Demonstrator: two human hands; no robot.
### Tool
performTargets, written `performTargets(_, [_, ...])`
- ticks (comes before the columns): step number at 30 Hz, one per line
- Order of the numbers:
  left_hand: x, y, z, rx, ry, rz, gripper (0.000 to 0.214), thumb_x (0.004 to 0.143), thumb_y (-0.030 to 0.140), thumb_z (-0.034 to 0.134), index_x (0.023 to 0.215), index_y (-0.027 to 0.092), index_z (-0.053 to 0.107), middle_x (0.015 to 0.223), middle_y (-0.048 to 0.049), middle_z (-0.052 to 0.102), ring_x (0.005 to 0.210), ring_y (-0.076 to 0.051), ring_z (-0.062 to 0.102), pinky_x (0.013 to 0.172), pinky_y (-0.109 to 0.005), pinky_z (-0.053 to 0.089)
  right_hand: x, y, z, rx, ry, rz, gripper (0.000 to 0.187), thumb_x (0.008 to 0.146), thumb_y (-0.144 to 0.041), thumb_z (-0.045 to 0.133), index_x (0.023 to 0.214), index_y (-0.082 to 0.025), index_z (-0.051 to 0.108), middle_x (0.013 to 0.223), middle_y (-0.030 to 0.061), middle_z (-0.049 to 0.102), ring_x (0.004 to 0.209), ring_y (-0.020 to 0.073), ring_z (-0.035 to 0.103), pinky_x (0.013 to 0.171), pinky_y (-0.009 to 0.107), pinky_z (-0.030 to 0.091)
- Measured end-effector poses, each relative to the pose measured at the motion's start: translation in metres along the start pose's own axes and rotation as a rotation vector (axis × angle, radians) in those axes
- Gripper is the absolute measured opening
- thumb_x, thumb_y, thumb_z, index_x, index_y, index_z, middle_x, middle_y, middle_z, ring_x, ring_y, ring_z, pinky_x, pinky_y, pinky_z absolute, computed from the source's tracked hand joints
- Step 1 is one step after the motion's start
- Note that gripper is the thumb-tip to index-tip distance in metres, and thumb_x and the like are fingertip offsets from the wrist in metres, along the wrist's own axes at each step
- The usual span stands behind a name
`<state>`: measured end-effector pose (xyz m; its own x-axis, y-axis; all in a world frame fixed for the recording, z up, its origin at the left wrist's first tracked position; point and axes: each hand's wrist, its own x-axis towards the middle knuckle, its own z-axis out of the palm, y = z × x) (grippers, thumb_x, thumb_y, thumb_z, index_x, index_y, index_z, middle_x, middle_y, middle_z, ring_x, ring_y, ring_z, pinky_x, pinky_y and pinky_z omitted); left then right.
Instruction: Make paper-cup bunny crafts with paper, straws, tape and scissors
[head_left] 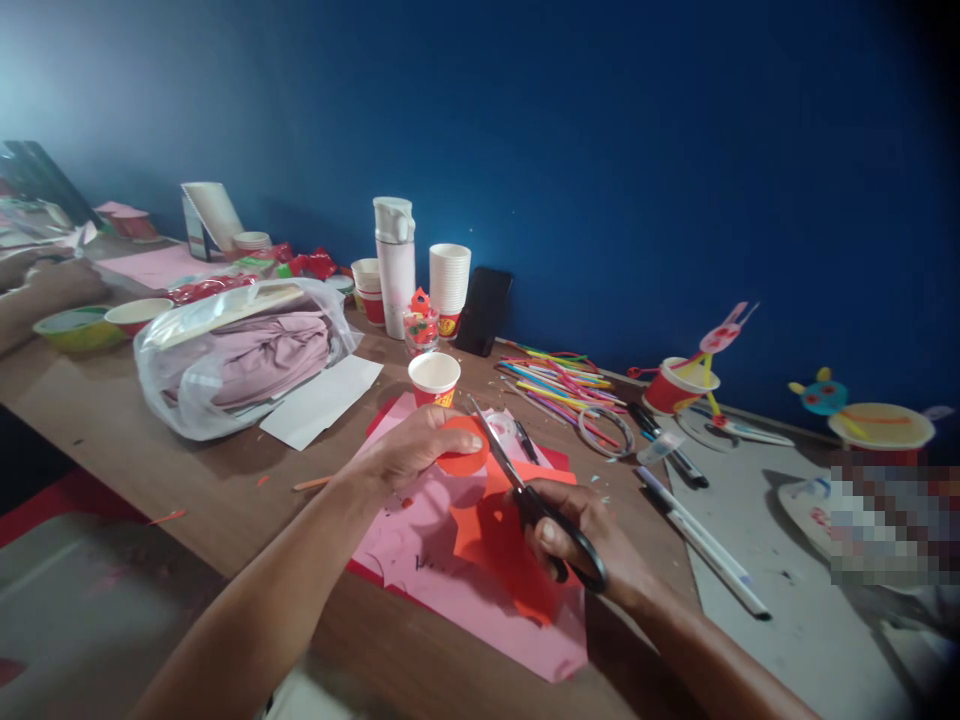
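My left hand (412,445) pinches a rounded piece of orange paper (463,450) above the table. My right hand (592,540) grips black-handled scissors (525,485), whose blades point up and left and meet the orange piece. The rest of the orange sheet (502,550) hangs under the scissors, over a pink paper sheet (450,570) lying on the wooden table (150,450). A red paper cup (434,379) stands just beyond my left hand.
A plastic bag with pink cloth (240,350) lies at left beside a white sheet (322,400). Behind stand a white flask (395,262), stacked cups (449,285) and a dark phone (484,310). Coloured straws (562,385), pens (701,540) and cup figures (682,385) lie right. Another person's arm (45,290) rests far left.
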<state>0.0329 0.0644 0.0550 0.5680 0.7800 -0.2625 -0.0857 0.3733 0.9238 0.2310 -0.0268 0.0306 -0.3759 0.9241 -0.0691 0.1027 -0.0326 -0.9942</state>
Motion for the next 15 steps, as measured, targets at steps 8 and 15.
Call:
performTargets(8, [-0.0009, 0.0011, -0.0002, 0.05, -0.006, -0.011, 0.015, 0.061, 0.021, 0.068, 0.062, 0.012, 0.057, 0.055, 0.0015, 0.052, 0.051, -0.008, 0.048, 0.053, -0.022, 0.036, 0.0002, 0.0041, -0.0016, -0.003, 0.012, 0.043, 0.047, 0.072, -0.056, 0.058, 0.092, -0.013, 0.058, 0.054, -0.004, 0.048, 0.04, 0.0062, 0.041, 0.039, 0.019, 0.037])
performTargets(15, [-0.0008, 0.0019, -0.0031, 0.084, -0.011, -0.016, 0.011, 0.061, 0.019, 0.067, 0.064, 0.012, 0.059, 0.055, 0.0016, 0.052, 0.05, -0.007, 0.046, 0.052, -0.022, 0.035, -0.0003, -0.0014, -0.0012, -0.003, 0.02, 0.061, 0.044, 0.068, -0.056, 0.062, 0.083, -0.015, 0.058, 0.053, -0.0044, 0.047, 0.039, 0.0058, 0.041, 0.038, 0.018, 0.034])
